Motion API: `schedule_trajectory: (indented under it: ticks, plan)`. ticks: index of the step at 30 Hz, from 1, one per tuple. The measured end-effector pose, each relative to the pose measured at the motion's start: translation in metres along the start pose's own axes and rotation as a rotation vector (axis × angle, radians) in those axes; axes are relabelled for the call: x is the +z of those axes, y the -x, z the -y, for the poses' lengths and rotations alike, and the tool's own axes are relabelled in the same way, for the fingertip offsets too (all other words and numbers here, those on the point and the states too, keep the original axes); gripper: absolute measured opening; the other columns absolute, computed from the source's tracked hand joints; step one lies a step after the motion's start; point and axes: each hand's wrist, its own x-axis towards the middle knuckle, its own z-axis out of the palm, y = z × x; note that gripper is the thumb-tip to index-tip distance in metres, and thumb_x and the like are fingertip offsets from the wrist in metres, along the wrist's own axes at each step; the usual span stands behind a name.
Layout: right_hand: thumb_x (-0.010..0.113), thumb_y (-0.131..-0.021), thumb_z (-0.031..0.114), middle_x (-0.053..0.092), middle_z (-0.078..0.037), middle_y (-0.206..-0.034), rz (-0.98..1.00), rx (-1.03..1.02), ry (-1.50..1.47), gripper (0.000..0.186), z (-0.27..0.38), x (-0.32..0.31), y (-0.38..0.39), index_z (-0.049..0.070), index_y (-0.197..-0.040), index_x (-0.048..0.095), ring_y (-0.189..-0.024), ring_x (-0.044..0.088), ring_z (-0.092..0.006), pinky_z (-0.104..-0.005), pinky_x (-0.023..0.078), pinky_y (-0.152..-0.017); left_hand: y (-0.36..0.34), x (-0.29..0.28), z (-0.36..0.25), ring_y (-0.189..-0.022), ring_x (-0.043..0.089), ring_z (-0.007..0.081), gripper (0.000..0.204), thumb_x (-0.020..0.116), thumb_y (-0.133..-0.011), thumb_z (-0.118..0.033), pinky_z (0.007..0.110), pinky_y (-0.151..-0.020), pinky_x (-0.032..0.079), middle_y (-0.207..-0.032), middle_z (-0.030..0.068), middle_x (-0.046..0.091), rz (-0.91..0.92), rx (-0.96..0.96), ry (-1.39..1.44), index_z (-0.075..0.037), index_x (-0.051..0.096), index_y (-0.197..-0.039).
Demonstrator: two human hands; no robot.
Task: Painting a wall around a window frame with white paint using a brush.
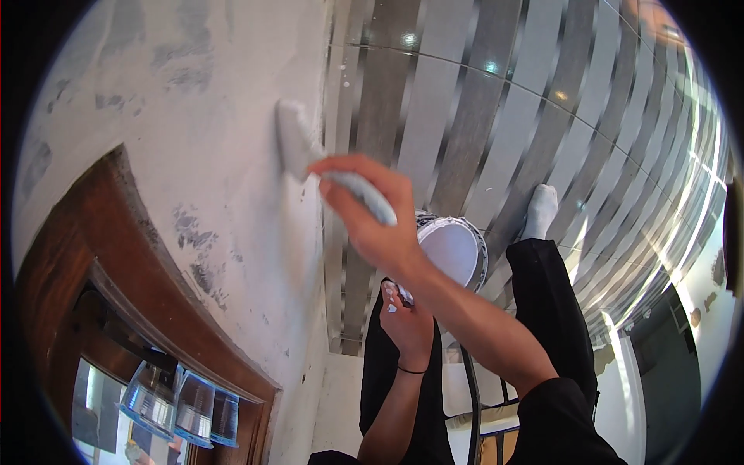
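My right hand (372,205) grips the pale handle of a wide paintbrush (296,136), its white-coated head laid against the wall (248,101). The brush head is slightly blurred. Below and right of that hand, a round bucket (453,252) of smooth white paint sits between my legs, partly covered by my right forearm. My left hand (408,329), with white paint smeared on its thumb side, is closed at the near left side of the bucket. A dark and white edge at its fingers looks like the bucket's rim; the fingertips are hidden.
Dark grey patches show through the wall's whitish coat. A brown wooden frame (147,256) is set into the wall at lower left, with clear glasses (194,407) there. Striped grey floor tiles (457,101) run along the wall. My sock-covered foot (542,209) rests on them.
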Motion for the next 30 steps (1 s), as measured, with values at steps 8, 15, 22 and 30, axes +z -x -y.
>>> schedule_trajectory:
  ticks: [8,15,22,30]
  plan:
    - [0.062,-0.089,0.006,0.061,0.003,-0.073,-0.056,0.247,-0.244,0.014,-0.02,-0.038,0.0,0.004,-0.1,0.071,-0.063,0.049,-0.0027,-0.021,0.04,-0.057,0.001,0.015,-0.003,-0.085,0.065,0.0434,0.031,0.06,-0.085,-0.006,0.043,-0.072,0.054,-0.097,0.0283,0.065,-0.052,0.071,-0.151,0.013,0.057,-0.11]
    - [0.062,-0.088,0.005,0.056,0.003,-0.067,-0.122,0.201,-0.047,0.013,-0.075,-0.02,-0.049,0.004,-0.097,0.071,-0.059,0.045,-0.0026,-0.0222,0.037,-0.054,0.004,0.013,0.005,-0.105,0.063,0.0396,0.055,0.064,-0.089,-0.014,0.04,-0.091,0.05,-0.121,0.0365,0.057,0.069,-0.138,-0.1,0.021,0.046,-0.128]
    - [0.06,-0.086,0.002,0.06,-0.002,-0.066,-0.108,0.192,0.029,0.017,-0.058,-0.001,-0.033,0.005,-0.098,0.071,-0.059,0.049,-0.0055,-0.0245,0.043,-0.059,0.007,0.015,0.016,-0.099,0.064,0.0431,0.041,0.058,-0.092,-0.011,0.04,-0.086,0.053,-0.109,0.0285,0.065,0.071,-0.19,0.103,0.014,0.052,-0.123]
    - [0.06,-0.085,-0.002,0.07,-0.01,-0.084,0.274,0.086,-0.123,0.02,0.04,-0.018,0.053,0.003,-0.1,0.071,-0.081,0.065,-0.0117,-0.0303,0.049,-0.093,0.03,0.043,0.074,-0.105,0.06,0.0378,0.04,0.055,-0.098,-0.03,0.043,-0.095,0.044,-0.108,0.0212,0.066,-0.023,0.118,-0.522,0.002,0.061,-0.121]
